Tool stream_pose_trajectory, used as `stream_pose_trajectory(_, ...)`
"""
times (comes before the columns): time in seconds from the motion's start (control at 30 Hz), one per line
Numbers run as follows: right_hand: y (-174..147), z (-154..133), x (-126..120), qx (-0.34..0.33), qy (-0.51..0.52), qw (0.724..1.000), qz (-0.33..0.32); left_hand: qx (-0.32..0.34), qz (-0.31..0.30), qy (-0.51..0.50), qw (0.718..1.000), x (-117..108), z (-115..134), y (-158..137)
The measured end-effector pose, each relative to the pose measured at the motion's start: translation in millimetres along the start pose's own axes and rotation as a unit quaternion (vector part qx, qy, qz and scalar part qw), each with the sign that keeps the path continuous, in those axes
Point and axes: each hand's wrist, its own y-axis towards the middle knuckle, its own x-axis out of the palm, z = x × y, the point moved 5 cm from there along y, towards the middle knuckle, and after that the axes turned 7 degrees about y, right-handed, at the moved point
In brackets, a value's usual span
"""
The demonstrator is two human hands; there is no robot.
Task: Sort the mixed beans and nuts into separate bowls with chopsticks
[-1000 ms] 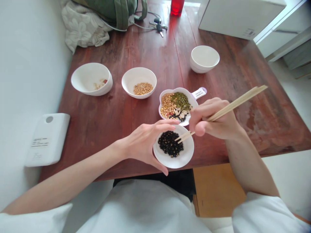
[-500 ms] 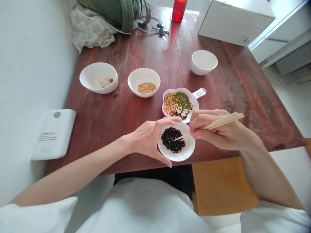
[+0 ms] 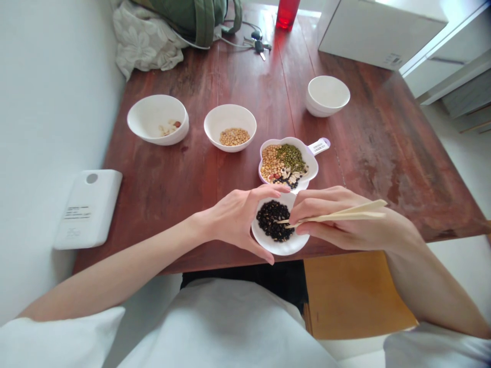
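Chopsticks (image 3: 337, 215): pinched in the right hand (image 3: 345, 225), tips over black beans.
Left hand (image 3: 240, 220): grip curled around the small white dish (image 3: 286, 245) at the near edge of the surface (image 3: 238, 76).
Mixed-bean dish (image 3: 287, 162): just behind the small white dish.

Open tabletop (image 3: 238, 76) stretches mid-table and along the right edge. Three white bowls (image 3: 158, 118) (image 3: 230, 127) (image 3: 328, 95) line the far side, a heart-shaped dish (image 3: 288, 162) crowds the near centre, and a box (image 3: 379, 30) and bag (image 3: 192, 18) block the far edge.
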Motion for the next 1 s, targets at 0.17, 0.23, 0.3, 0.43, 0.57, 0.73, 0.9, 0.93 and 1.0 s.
stream_pose_trajectory(0.17,-0.2,-3.6,6.7,-0.007,0.001,1.0,-0.015,-0.007,-0.007,-0.007,1.0,-0.1,0.5,0.4)
stream_pose_trajectory(0.23,-0.9,-3.5,8.9,-0.005,-0.006,1.0,-0.016,-0.013,-0.013,-0.004,1.0,-0.3,0.4,0.2)
stream_pose_trajectory(0.3,-1.9,-2.3,10.9,0.0,-0.015,1.0,-0.013,-0.016,-0.016,-0.001,1.0,-0.5,0.6,0.0)
stream_pose_trajectory(0.43,-1.7,-2.9,15.0,-0.005,-0.032,0.999,-0.021,-0.016,-0.016,-0.004,1.0,-1.6,1.7,-0.2)
stream_pose_trajectory(0.57,0.0,-8.4,8.0,-0.005,-0.039,0.999,-0.024,-0.028,-0.032,0.009,0.999,-1.4,1.1,0.1)
stream_pose_trajectory(0.73,-5.8,1.2,-33.2,-0.008,0.076,0.992,0.1,-0.016,-0.029,0.012,0.999,-1.1,0.8,0.2)
stream_pose_trajectory(0.9,-8.3,61.9,-73.3,0.039,0.215,0.926,0.308,-0.018,-0.027,0.011,0.999,-2.1,1.5,1.4)
stream_pose_trajectory(0.93,-6.0,75.5,-75.2,0.049,0.237,0.918,0.315,-0.021,-0.029,0.016,0.999,-2.7,1.6,1.8)
stream_pose_trajectory(1.0,-1.2,98.3,-75.4,0.06,0.274,0.908,0.311,-0.023,-0.031,0.028,0.999,-4.1,2.1,2.6)
